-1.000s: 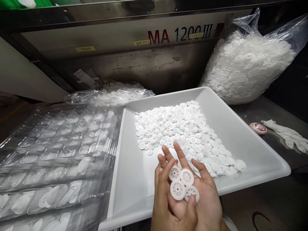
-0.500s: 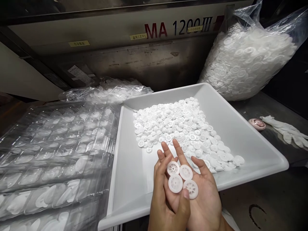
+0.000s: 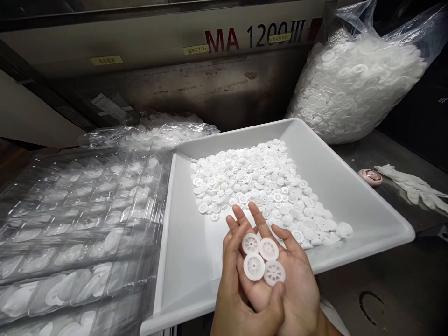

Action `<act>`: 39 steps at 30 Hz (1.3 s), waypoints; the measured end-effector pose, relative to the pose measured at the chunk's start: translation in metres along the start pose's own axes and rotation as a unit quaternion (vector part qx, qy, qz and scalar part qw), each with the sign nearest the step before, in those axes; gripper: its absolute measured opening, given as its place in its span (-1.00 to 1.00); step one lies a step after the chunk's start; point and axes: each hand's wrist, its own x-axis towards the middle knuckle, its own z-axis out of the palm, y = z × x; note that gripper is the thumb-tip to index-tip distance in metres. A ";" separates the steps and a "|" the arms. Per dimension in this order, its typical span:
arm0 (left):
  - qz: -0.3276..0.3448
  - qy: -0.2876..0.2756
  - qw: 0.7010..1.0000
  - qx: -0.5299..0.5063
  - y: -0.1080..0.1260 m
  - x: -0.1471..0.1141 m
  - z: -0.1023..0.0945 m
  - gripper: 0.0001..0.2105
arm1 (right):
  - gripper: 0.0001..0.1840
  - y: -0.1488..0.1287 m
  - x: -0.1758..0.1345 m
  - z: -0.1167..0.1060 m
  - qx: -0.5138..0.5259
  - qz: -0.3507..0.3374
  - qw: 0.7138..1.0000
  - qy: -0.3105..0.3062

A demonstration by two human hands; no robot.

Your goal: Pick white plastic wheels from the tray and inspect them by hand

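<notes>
Right hand (image 3: 296,284): palm up, grip spread under four wheels (image 3: 254,266)
Left hand (image 3: 236,298): thumb at lowest wheel (image 3: 275,272); can't quite tell if grip pinches

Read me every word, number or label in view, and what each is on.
"MA 1200III": machine panel.
"包装工艺卡": middle yellow label.
"作业指导书": right yellow label.
Left yellow label: too blurred.
White paper sticker: too small.
Right-edge mark: unreadable.

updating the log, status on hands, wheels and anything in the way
Right hand palm up, bearing four white spoked wheels. Left hand alongside, thumb at lowest wheel. Nothing seen blocking hands.
</notes>
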 end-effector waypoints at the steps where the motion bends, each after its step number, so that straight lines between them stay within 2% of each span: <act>1: -0.002 0.005 1.000 0.001 0.000 0.000 0.000 -0.36 | -0.59 0.000 0.000 0.001 0.005 0.005 1.000 -0.001; 7: -0.007 0.015 1.000 -0.013 0.000 0.000 0.001 -0.47 | -0.51 0.000 -0.001 0.004 0.003 0.017 0.999 -0.027; 12: 0.001 0.012 0.999 -0.038 -0.002 0.001 0.001 -0.50 | -0.52 0.002 0.000 0.001 -0.011 0.009 0.998 -0.053; 18: -0.041 0.063 0.985 -0.154 0.001 0.001 0.004 -0.56 | -0.51 0.005 0.004 -0.002 0.002 0.010 0.998 -0.063; 24: -0.049 0.105 0.971 -0.207 0.004 0.002 0.007 -0.56 | -0.52 0.006 0.004 -0.004 0.014 0.006 0.998 -0.059; 27: -0.085 0.111 0.950 -0.279 0.005 0.005 0.003 -0.47 | -0.51 0.007 0.004 -0.005 0.020 0.009 0.997 -0.072; 31: -0.143 0.114 0.905 -0.384 0.006 0.008 -0.005 -0.39 | -0.52 0.008 0.003 -0.006 0.025 0.016 0.996 -0.078; 35: -0.206 0.123 0.857 -0.456 0.006 0.009 -0.010 -0.46 | -0.50 0.009 0.001 -0.004 0.023 0.025 0.997 -0.066; 39: -0.210 0.146 0.833 -0.491 0.011 0.008 -0.011 -0.53 | -0.49 0.009 0.000 -0.002 0.024 0.030 0.997 -0.060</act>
